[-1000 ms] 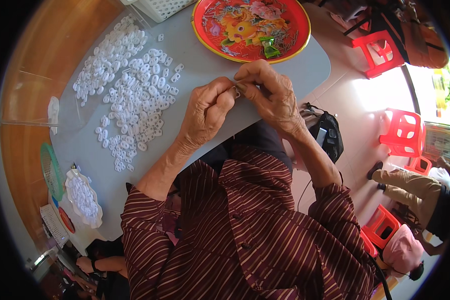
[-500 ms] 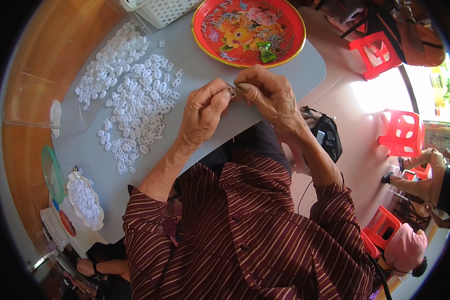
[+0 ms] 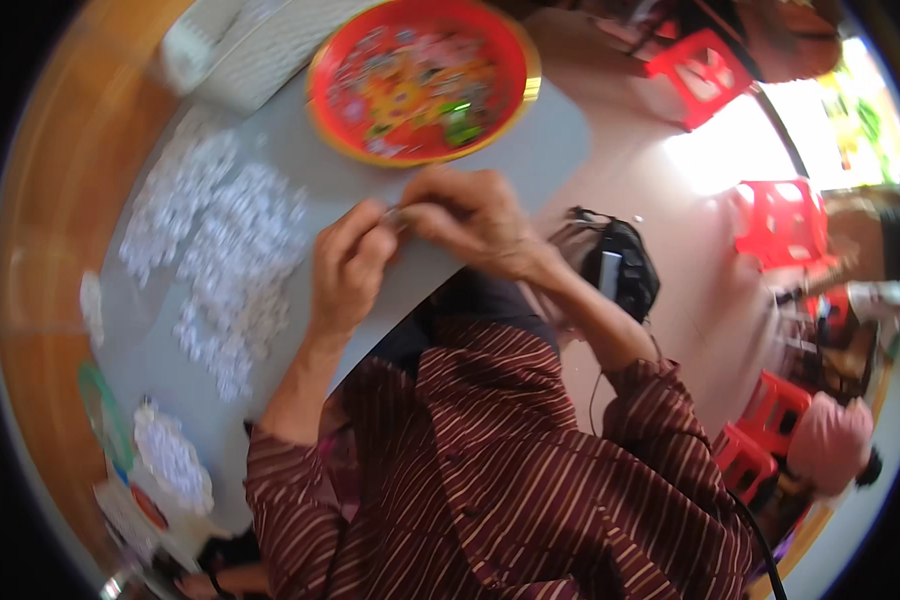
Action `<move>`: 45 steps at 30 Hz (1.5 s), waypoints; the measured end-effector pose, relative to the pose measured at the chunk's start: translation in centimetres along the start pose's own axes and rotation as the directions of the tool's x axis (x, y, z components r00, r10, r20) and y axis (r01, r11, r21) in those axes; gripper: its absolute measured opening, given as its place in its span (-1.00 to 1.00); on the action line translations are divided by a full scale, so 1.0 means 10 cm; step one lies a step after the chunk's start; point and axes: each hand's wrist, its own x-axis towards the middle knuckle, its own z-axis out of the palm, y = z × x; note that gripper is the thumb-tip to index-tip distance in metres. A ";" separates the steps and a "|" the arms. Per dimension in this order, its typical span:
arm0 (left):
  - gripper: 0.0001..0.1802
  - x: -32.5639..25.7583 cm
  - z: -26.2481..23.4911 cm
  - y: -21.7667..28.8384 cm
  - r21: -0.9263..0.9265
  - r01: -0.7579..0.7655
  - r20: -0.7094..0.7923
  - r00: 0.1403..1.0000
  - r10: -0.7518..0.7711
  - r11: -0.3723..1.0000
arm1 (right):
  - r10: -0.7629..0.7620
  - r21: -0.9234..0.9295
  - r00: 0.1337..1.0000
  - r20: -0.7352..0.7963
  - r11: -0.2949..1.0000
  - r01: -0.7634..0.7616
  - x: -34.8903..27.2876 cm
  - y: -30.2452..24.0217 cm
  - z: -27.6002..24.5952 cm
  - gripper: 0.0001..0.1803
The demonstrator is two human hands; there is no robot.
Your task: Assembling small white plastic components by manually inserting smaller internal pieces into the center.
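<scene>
My left hand (image 3: pixel 350 265) is closed in a pinch around a small pale piece (image 3: pixel 392 213), blurred at the fingertips. Against the same spot my right hand (image 3: pixel 475 220) presses its thumb and forefinger together; what lies between them is too small and smeared to name. Both hands are held over the front edge of the grey table (image 3: pixel 355 190). To their left spreads a big heap of small white plastic pieces (image 3: pixel 240 235). Just beyond them stands a round red tray (image 3: pixel 322 120) with a gold rim, holding many small metal bits and a green wrapper (image 3: pixel 460 125).
A white perforated basket (image 3: pixel 280 55) stands at the far left. A scalloped dish (image 3: pixel 202 495) of white pieces and a green sieve (image 3: pixel 100 410) lie at the near left. A black bag (image 3: pixel 625 275) and red stools (image 3: pixel 705 75) are on the right; a person in pink (image 3: pixel 830 445) sits there.
The whole view has shifted and blurred: tray and hands appear further left, the hands lower. My hands stay pinched together at the small piece.
</scene>
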 end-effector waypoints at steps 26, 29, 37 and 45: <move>-0.84 -0.04 0.01 0.06 -0.057 -0.004 0.004 1.000 0.005 0.998 | 0.146 0.087 0.989 0.032 0.985 -0.149 0.05 -0.07 -0.02 -0.87; -0.86 -0.05 -0.02 0.03 -0.046 -0.040 -0.001 0.999 0.040 0.998 | 0.110 0.092 0.994 0.011 0.990 -0.110 0.06 -0.07 0.05 -0.89; -0.83 -0.07 -0.02 0.01 -0.101 -0.085 -0.012 0.996 0.084 0.991 | 0.082 0.015 0.995 -0.057 0.997 -0.081 0.03 -0.07 0.12 -0.88; -0.86 -0.05 -0.06 0.01 0.167 -0.130 -0.052 0.989 0.141 0.977 | 0.112 0.046 0.992 -0.063 0.993 -0.110 0.01 -0.01 0.13 -0.89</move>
